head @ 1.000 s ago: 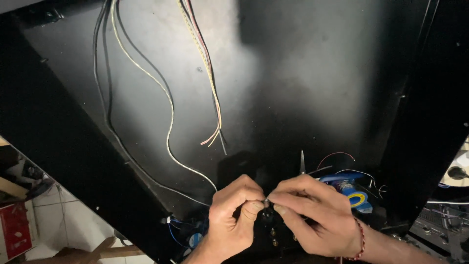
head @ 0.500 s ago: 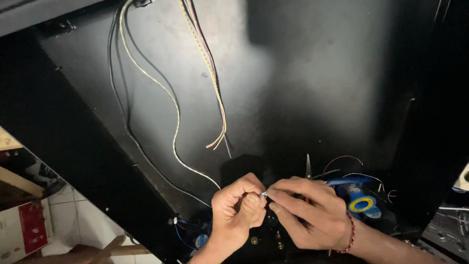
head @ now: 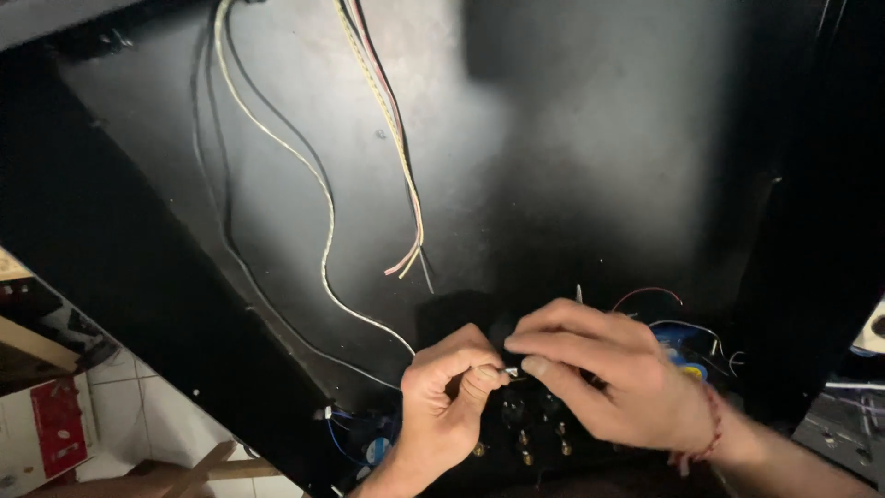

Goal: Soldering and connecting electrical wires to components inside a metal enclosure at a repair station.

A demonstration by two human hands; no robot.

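The big black panel (head: 590, 166) fills most of my view, sloping away from me, its left edge running diagonally down toward the tiled floor (head: 138, 406). Loose wires hang down it: a pale cable (head: 323, 240) snakes to my left hand, and a red-and-yellow bundle (head: 406, 212) ends bare, well clear of my work. Near me sits a dark component block with brass terminals (head: 535, 433), with blue tape (head: 687, 355) just right of it. My left hand (head: 447, 406) is pinched shut on a thin wire end (head: 510, 372), held steady above the terminals; my right hand (head: 608, 378) closes its fingertips on the same wire from the other side. Room is tight here; open space lies up the panel.
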